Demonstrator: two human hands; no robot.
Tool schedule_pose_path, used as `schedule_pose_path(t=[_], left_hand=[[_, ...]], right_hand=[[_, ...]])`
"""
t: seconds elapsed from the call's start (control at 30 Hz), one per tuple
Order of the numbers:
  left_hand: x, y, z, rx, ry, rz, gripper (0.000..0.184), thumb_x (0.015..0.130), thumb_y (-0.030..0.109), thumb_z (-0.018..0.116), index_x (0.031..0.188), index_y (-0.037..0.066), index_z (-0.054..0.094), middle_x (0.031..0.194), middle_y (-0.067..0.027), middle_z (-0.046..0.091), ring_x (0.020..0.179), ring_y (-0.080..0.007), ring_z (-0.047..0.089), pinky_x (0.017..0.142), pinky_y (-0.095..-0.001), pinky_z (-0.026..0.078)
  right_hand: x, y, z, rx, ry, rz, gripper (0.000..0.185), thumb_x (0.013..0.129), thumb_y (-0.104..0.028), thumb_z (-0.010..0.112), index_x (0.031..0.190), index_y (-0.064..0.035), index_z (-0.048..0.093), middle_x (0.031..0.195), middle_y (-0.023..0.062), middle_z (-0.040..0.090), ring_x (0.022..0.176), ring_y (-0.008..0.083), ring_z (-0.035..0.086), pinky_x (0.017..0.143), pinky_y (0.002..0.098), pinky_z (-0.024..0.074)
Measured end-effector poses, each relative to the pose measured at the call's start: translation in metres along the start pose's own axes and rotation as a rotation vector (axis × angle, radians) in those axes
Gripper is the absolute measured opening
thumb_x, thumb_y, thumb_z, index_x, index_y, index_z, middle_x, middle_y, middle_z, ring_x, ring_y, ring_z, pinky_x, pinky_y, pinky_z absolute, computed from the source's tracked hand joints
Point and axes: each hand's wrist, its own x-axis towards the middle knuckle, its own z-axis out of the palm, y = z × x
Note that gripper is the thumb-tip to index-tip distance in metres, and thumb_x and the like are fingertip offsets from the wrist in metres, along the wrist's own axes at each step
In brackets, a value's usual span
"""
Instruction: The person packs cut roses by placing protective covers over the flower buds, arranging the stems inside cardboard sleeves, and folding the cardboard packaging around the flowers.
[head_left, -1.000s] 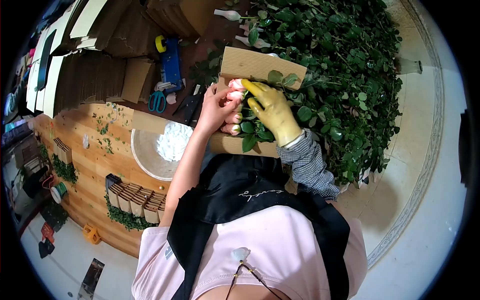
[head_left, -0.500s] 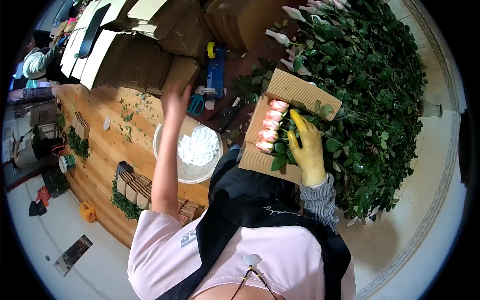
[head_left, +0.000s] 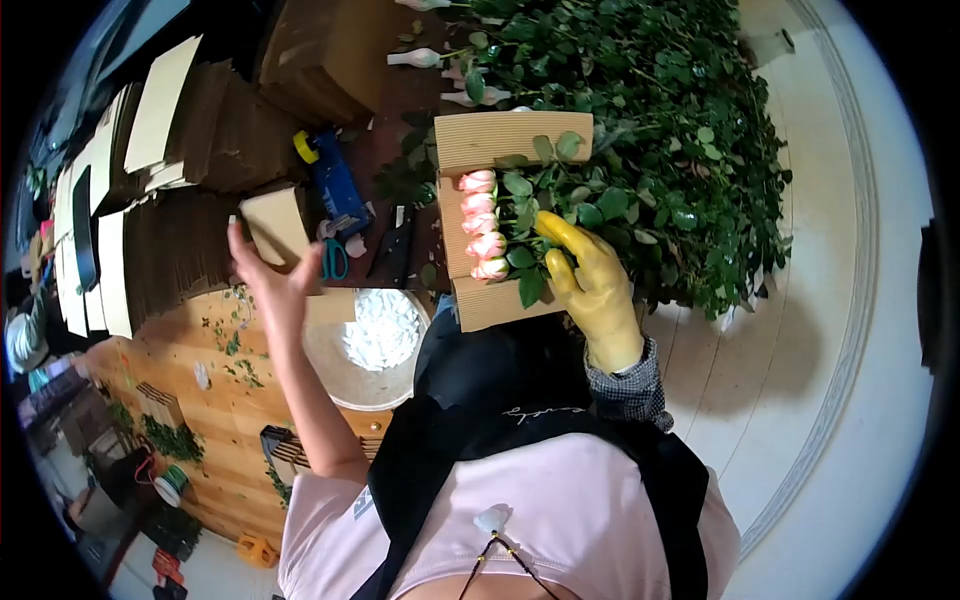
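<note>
My left hand [head_left: 275, 285] is bare, its thumb and fingers spread around the near end of a small cardboard piece [head_left: 276, 226]; whether it touches the cardboard I cannot tell. My right hand [head_left: 592, 285], in a yellow glove, lies over the leafy stems with thumb and forefinger apart. Just left of the glove, several pink roses [head_left: 480, 222] sit in a row on a corrugated cardboard sheet [head_left: 510, 140]. One flap of the sheet stands out beyond the flowers, the other toward my lap. The glove hides part of the stems.
Stacked cardboard [head_left: 170, 255] fills the left. A blue tape dispenser [head_left: 338, 190], teal scissors [head_left: 334, 260] and a black tool [head_left: 392, 245] lie near the roses. A tub [head_left: 365, 393] holds small white pieces [head_left: 382, 328]. A large heap of leafy stems [head_left: 660, 130] spreads at right.
The view has swung, shifting the table and roses left. My left hand has spread its fingers around the small cardboard piece. My right hand stays on the rose stems.
</note>
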Motion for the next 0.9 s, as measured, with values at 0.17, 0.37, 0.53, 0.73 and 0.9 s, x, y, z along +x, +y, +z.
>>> schedule_pose_path(t=[0.17, 0.37, 0.53, 0.73, 0.9], left_hand=[[-0.091, 0.072, 0.081, -0.238, -0.333, 0.305, 0.086, 0.086, 0.007, 0.075, 0.153, -0.002, 0.024, 0.151, -0.0261, 0.038, 0.138, -0.0364, 0.042, 0.113, -0.0411, 0.037], [-0.063, 0.103, 0.109, -0.125, -0.190, 0.554, 0.072, 0.086, 0.006, 0.072, 0.146, -0.002, 0.035, 0.134, -0.0243, 0.048, 0.118, -0.0437, 0.052, 0.100, -0.0454, 0.045], [-0.028, 0.101, 0.136, 0.138, -0.649, 1.027, 0.084, 0.082, 0.043, 0.075, 0.145, 0.000, 0.039, 0.154, -0.0202, 0.036, 0.145, -0.0384, 0.032, 0.120, -0.0463, 0.029], [-0.027, 0.100, 0.142, 0.238, -0.606, 1.064, 0.086, 0.077, 0.048, 0.077, 0.139, -0.002, 0.046, 0.154, -0.0176, 0.037, 0.143, -0.0351, 0.035, 0.119, -0.0451, 0.030], [-0.024, 0.098, 0.148, 0.155, -0.638, 1.018, 0.083, 0.073, 0.042, 0.082, 0.136, -0.002, 0.051, 0.150, -0.0171, 0.041, 0.140, -0.0369, 0.038, 0.118, -0.0460, 0.032]], right_hand=[[-0.012, 0.009, 0.033, 0.904, -0.249, 0.314, 0.055, 0.096, -0.029, 0.069, 0.139, -0.0022, 0.049, 0.120, 0.0088, 0.065, 0.106, 0.0187, 0.063, 0.089, 0.0320, 0.0505], [0.045, 0.046, 0.023, 0.127, -0.218, 0.565, 0.033, 0.095, -0.031, 0.067, 0.111, -0.0030, 0.068, 0.094, 0.0154, 0.072, 0.081, 0.0235, 0.068, 0.076, 0.0357, 0.0530], [0.059, 0.036, 0.044, -0.353, -0.289, 0.506, 0.041, 0.094, -0.046, 0.061, 0.104, -0.0078, 0.072, 0.100, 0.0162, 0.072, 0.095, 0.0360, 0.069, 0.083, 0.0447, 0.0539], [0.052, 0.053, 0.038, -0.166, -0.316, 0.395, 0.041, 0.095, -0.041, 0.060, 0.110, -0.0044, 0.068, 0.089, 0.0163, 0.072, 0.082, 0.0341, 0.070, 0.075, 0.0442, 0.0550], [-0.035, 0.039, -0.022, 0.753, -0.680, 0.001, 0.049, 0.097, -0.015, 0.059, 0.144, -0.0075, 0.048, 0.146, 0.0175, 0.051, 0.133, 0.0253, 0.051, 0.113, 0.0371, 0.0376]])
